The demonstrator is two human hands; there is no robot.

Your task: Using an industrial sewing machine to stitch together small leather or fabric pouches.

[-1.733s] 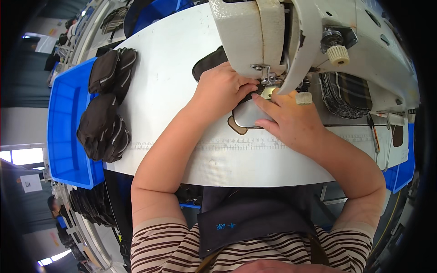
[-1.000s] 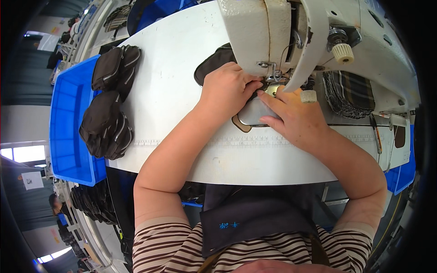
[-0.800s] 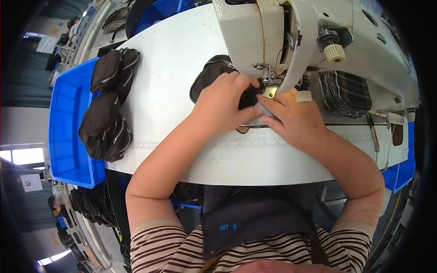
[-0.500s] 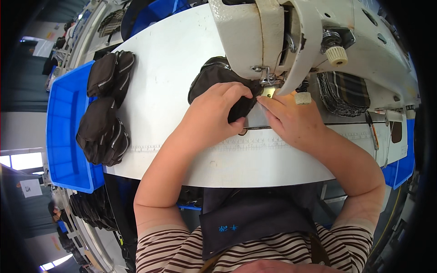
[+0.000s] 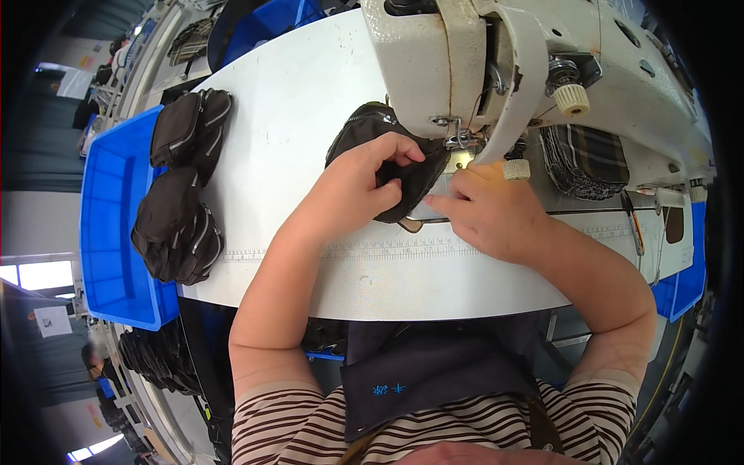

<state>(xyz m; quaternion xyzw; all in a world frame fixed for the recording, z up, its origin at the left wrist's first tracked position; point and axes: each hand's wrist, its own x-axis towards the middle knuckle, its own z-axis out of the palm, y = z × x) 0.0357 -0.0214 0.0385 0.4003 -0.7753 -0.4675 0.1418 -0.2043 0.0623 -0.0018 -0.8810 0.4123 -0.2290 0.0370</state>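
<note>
A dark brown zippered pouch [image 5: 360, 133] lies on the sewing machine's bed, its right edge close to the presser foot [image 5: 460, 141]. My left hand [image 5: 358, 186] rests on it with curled fingers gripping the fabric, thumb and forefinger a little apart. A small light-coloured tab [image 5: 411, 225] sticks out at the pouch's lower edge. Beside the needle plate [image 5: 460, 160], my right hand [image 5: 494, 211] has its forefinger stretched toward the pouch's edge, with the other fingers bent and nothing visible in them. The underside of the pouch is hidden.
The white sewing machine [image 5: 422, 70] overhangs the table's right half. Dark pouches [image 5: 177, 205] are stacked at the left, by a blue bin [image 5: 116, 232]. Plaid fabric pieces [image 5: 587, 161] lie right of the needle, near a slim orange-and-black tool [image 5: 635, 229]. A ruler strip [image 5: 387, 250] crosses the table.
The pouch has shifted slightly right and its lower edge shows more. My left thumb has moved apart from the forefinger. My right hand has come down and left, away from the needle.
</note>
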